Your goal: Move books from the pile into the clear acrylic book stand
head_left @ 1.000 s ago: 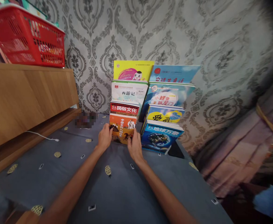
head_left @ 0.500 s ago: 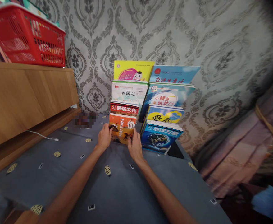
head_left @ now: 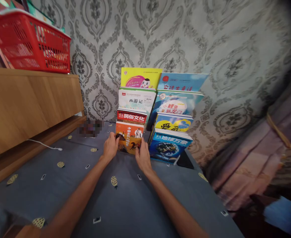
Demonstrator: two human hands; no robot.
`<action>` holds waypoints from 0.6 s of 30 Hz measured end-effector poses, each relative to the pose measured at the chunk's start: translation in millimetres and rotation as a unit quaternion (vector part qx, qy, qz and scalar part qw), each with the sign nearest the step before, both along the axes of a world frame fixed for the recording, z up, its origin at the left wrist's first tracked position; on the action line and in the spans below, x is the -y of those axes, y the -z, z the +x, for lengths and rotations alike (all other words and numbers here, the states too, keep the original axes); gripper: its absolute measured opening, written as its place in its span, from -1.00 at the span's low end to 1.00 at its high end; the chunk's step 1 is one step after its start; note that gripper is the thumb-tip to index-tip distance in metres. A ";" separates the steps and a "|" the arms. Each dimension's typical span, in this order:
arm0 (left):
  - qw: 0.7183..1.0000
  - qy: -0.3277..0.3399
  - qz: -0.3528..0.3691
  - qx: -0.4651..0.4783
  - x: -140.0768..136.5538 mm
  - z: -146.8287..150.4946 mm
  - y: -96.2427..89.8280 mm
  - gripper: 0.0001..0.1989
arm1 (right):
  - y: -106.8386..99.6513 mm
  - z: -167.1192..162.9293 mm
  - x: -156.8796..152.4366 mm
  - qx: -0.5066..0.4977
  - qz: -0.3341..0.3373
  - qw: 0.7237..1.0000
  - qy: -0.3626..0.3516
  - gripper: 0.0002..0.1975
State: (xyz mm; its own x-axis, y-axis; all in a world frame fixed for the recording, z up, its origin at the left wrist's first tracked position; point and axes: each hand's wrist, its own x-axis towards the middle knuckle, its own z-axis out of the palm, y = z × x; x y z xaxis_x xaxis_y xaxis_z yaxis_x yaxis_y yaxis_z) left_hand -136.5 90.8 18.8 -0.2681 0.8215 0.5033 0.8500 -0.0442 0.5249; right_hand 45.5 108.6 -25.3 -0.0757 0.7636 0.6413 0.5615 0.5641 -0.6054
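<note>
Presently, the orange rectangular book with white lettering [head_left: 129, 137] stands nearly upright on the dark grey-blue patterned cloth [head_left: 80, 198], held between two bare hands. At its left edge, the left hand [head_left: 110, 146] is half curled, thumb towards the cover and fingers along the side. At its right edge, the right hand [head_left: 143, 155] is similarly half curled, with hold of that side; how firmly either hand presses cannot be told.

Directly behind the orange book rises a red book with white lettering [head_left: 131, 117], then a white-covered book with black lettering [head_left: 136, 99], then a bright yellow book with a cartoon figure [head_left: 141, 77]. Just right of the orange book is a deep blue book with a globe picture [head_left: 170, 145], heading a second row, and beyond this lies a flat black object [head_left: 185, 161]. Well to the orange book's left, a red slatted plastic basket [head_left: 36, 43] sits on a wooden cabinet [head_left: 31, 99].
</note>
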 end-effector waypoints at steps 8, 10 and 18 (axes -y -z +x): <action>1.000 -0.002 -0.010 0.003 6.7 0.8 -1.9 -0.85 | -11.7 7.4 25.8 -0.026 -0.016 1.000 -0.007 -0.37; 1.000 -0.001 -0.016 0.001 8.4 1.3 -2.6 -0.84 | -34.1 9.3 50.1 -0.054 -0.012 0.998 -0.018 -0.42; 0.999 -0.011 -0.030 -0.030 18.5 -8.0 7.2 -0.76 | -144.5 47.5 189.2 -0.118 -0.050 0.865 -0.486 -0.69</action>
